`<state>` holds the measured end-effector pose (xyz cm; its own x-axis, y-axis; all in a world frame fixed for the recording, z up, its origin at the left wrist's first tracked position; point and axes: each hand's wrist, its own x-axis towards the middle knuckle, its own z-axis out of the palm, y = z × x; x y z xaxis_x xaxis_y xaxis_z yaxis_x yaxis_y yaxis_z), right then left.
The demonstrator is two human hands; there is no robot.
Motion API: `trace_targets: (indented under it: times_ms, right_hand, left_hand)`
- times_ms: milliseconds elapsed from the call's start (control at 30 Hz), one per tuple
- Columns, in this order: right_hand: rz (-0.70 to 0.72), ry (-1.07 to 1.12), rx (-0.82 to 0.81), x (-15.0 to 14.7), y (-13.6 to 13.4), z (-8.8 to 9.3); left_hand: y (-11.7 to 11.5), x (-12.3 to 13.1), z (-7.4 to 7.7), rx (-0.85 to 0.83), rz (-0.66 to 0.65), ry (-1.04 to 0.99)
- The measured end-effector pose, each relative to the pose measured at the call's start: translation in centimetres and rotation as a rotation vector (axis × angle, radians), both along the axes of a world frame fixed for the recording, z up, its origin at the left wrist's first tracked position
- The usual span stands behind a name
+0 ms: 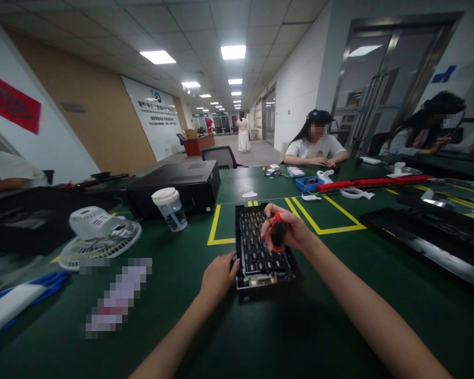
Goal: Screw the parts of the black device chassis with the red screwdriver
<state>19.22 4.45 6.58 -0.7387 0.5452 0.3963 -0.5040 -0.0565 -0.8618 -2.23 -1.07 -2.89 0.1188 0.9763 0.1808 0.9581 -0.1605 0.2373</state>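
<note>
A black keyboard frame (256, 263) with rows of open key slots lies lengthwise on the green table in front of me. My right hand (286, 231) is closed around a red-and-black screwdriver handle (277, 233), held upright over the middle of the frame. My left hand (218, 276) rests against the frame's left edge, fingers curled on its rim.
A white desk fan (98, 234) lies at the left, with a lidded clear cup (170, 209) and a black computer case (177, 187) behind it. Yellow tape lines (324, 216) mark the table. A blue parts tray (308, 183) and red tools sit farther back. Seated people work across the table and at the right.
</note>
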Motion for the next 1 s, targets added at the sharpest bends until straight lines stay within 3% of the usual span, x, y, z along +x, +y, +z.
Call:
trace_targets:
  times_ms: [400,700,1000]
  right_hand:
    - [-0.046,0.004,0.017,-0.09,-0.06,-0.02]
    - [-0.164,-0.006,0.022,-0.31,-0.10,-0.01]
    - [-0.150,0.004,0.035,-0.40,-0.34,0.19]
  left_hand:
    - [0.14,-0.01,-0.28,0.023,0.001,0.021]
    - [0.16,0.01,-0.18,0.005,0.011,0.025]
    - [0.10,0.12,0.14,-0.019,0.017,0.018]
